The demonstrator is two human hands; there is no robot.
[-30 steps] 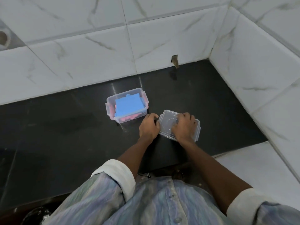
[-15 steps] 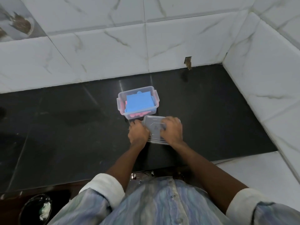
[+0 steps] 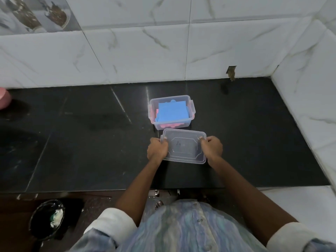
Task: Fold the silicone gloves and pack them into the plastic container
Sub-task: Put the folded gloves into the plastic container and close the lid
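I am holding the clear lid [image 3: 184, 146] by its two short ends, my left hand [image 3: 157, 149] clamped on the left edge and my right hand [image 3: 211, 148] clamped on the right edge, fingers curling over the rim and thumbs on top. The lid is lying roughly level between my hands, just in front of the plastic container [image 3: 190, 101], its far edge sitting close to the container's near wall; I cannot tell whether the two are touching. The container is standing open on the dark counter [image 3: 91, 142], with pink clips hanging at its left and right sides. Inside it, a folded blue glove [image 3: 172, 112] is lying flat on top, filling most of the opening, and a pink glove [image 3: 168, 125] is showing beneath it along the near wall and at the left side. My forearms are reaching out from rolled-up white cuffs on a pale striped shirt [image 3: 181, 230]. White marbled tiles [image 3: 145, 51] are rising behind the counter and along its right side, and a small chipped gap [image 3: 231, 72] is showing at the base of the back wall. A pink object [image 3: 4, 98] is peeking in at the left edge of the counter, and a dark bin [image 3: 47, 218] with something white inside is sitting on the floor at my lower left.
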